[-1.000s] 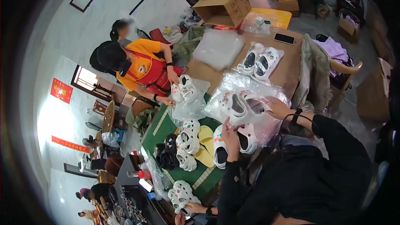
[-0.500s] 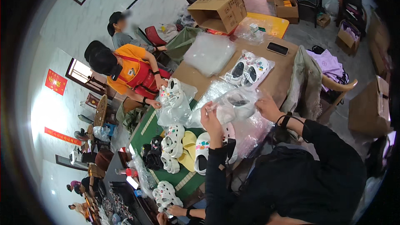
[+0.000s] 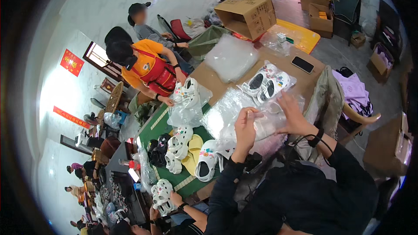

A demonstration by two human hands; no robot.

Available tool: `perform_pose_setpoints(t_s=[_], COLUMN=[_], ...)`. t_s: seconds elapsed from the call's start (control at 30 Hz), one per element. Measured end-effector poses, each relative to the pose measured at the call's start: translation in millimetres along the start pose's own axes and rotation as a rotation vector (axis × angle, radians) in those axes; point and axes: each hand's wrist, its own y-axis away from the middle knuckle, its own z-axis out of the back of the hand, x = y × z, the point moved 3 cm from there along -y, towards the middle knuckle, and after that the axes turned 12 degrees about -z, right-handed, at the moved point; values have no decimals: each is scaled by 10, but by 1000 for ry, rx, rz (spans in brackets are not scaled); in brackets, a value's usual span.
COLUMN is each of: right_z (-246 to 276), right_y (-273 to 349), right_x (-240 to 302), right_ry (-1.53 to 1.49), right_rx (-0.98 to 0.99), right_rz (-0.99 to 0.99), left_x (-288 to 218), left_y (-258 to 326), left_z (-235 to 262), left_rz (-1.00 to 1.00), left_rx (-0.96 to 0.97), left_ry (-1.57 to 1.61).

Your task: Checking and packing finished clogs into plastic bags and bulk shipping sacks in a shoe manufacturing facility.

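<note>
left hand (image 3: 244,127): mine, black sleeve, raised over the table edge, fingers curled shut, pinching the near edge of a clear plastic bag (image 3: 265,122)
right hand (image 3: 292,115): mine, fingers spread fairly wide and flat against the far side of the same bag, black band on the wrist
clear plastic bag: held up between my two hands, crinkled, something pale inside but I can't tell what; it sits above more loose plastic wrap (image 3: 226,113) lying on the table
brown table (image 3: 217,80): runs away from me, joins a green mat (image 3: 154,128) on the left part
bagged white clogs (image 3: 266,80): pair with coloured charms, in clear wrap, on the brown table just beyond my hands
phone (image 3: 302,64): black, flat on the table, right of the bagged pair, near the far corner
stack of clear bags (image 3: 230,56): flat pile on the table beyond the clogs
loose clogs (image 3: 180,146): white ones with charms plus a yellow insole or sole, piled on the green mat, left of my left hand
single white clog (image 3: 205,165): lies nearest my left elbow at the mat's edge
co-worker in orange shirt and red vest (image 3: 148,69): across the table, holding a bagged pair of white clogs (image 3: 188,95) upright over the mat
cardboard box (image 3: 247,14): open, on its side at the far end of the table
another hand (image 3: 162,191): someone's at lower left holding a white clog pair
chair (image 3: 348,104): right of me, cloth draped over it
</note>
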Motion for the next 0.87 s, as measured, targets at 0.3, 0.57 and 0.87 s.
perform_pose_setpoints(t_s=[0.3, 0.57, 0.87], right_z=[180, 30, 76], right_y=[243, 503, 800], right_x=[-44, -332, -477], right_ry=[-205, -72, 46], right_rx=[236, -39, -209], right_rz=[-204, -96, 3], left_x=[-211, -244, -313], left_y=[155, 203, 280], left_z=[-384, -599, -658], left_rz=[172, 122, 158], left_rx=[301, 475, 667], left_ry=[149, 203, 327])
